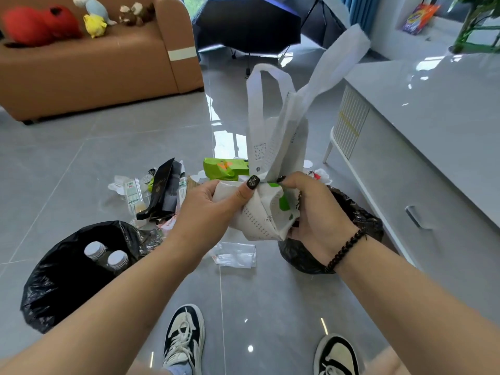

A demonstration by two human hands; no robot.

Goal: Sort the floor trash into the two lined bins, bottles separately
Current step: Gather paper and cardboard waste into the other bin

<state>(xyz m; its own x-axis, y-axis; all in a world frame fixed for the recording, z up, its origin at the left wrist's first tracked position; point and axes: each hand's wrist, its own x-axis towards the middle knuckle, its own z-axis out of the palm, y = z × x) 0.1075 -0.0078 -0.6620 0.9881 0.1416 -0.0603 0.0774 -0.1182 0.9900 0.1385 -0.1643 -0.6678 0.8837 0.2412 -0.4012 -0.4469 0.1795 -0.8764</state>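
Both hands, left [213,204] and right [311,212], grip crumpled white non-woven tote bag [266,212]; right black-lined bin [359,217] mostly hidden behind.

- The right-hand bin [359,220] sits under and behind the right hand [313,212], which hides its opening.
- Beneath both grips, the lower part of the white non-woven bag [267,209] is crumpled, and its print is too folded to read.
- In the left-hand bin [62,280], below the left hand [205,209], only the caps of two bottles [107,255] show.
- The trash pile [154,190] beyond the left grip overlaps; labels are too small to read.
- The shoes [184,339] are cut off by the bottom edge.
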